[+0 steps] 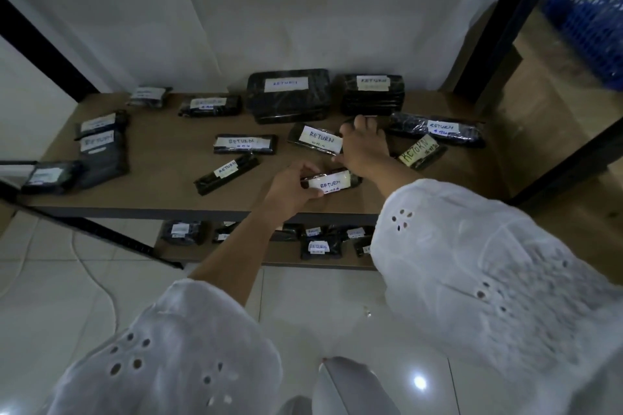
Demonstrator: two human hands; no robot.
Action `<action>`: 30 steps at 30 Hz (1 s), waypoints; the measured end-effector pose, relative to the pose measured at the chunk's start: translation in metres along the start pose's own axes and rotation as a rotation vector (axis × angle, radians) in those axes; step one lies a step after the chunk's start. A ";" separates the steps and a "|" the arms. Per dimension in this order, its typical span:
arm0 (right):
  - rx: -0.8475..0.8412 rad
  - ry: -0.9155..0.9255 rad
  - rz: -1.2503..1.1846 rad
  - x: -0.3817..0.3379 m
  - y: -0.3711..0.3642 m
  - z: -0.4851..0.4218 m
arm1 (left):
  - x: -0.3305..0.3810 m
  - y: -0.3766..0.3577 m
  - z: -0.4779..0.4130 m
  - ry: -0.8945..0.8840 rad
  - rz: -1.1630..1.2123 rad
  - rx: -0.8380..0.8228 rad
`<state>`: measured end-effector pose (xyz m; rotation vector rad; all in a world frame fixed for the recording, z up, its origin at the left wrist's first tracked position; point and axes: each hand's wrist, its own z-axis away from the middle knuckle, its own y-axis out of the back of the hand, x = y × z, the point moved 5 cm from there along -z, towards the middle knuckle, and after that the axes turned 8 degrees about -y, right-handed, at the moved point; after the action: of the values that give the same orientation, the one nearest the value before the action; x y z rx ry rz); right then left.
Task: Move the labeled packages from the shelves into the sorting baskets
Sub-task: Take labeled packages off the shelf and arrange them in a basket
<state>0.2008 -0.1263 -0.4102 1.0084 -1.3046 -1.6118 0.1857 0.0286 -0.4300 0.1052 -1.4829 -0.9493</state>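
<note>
We look down on a brown upper shelf (pixel 161 178) in a black frame, set against a white wall. A blue mesh basket (pixel 586 10) stands at the far right, well apart from the shelf. A lower shelf (pixel 236 256) shows beneath, bearing more small dark packets with white labels.

Our white eyelet sleeves (pixel 472 263) fill the near edge of the view.

On the upper shelf lie black-wrapped packages, most with a white label reading RETURN. The largest package (pixel 286 101) sits at the back, with a stacked package (pixel 372 98) just beside it on the right. A long package (pixel 438 130) lies further right, and a tilted one with a yellowish label (pixel 419 153) lies nearer the front edge. More packages are scattered across the middle and left of the board.

Our right hand (pixel 362 145) reaches in past the middle, fingers stretched forward and mostly straight, thumb next to the right end of a tilted labelled package (pixel 317 140). We cannot tell whether it grips anything.

Our left hand (pixel 291 184) is curled round the left end of a small labelled package (pixel 332 182), thumb across the label, near the shelf's front edge and just below our right wrist.
</note>
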 end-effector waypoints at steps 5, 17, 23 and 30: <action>0.021 -0.016 -0.105 -0.007 0.015 0.018 | 0.009 0.012 0.027 0.063 0.269 0.036; -0.159 -0.396 -1.411 0.051 0.104 0.183 | 0.111 0.019 0.148 0.149 0.566 0.026; -0.105 -0.393 -1.552 0.104 0.157 0.276 | 0.179 0.000 0.215 0.169 0.723 -0.044; 0.078 -0.397 -1.655 0.199 0.215 0.327 | 0.277 -0.043 0.252 0.127 0.821 -0.028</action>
<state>-0.1506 -0.2313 -0.1686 2.1437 -0.5581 -3.0383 -0.1040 -0.0407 -0.1992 -0.4304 -1.2225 -0.2856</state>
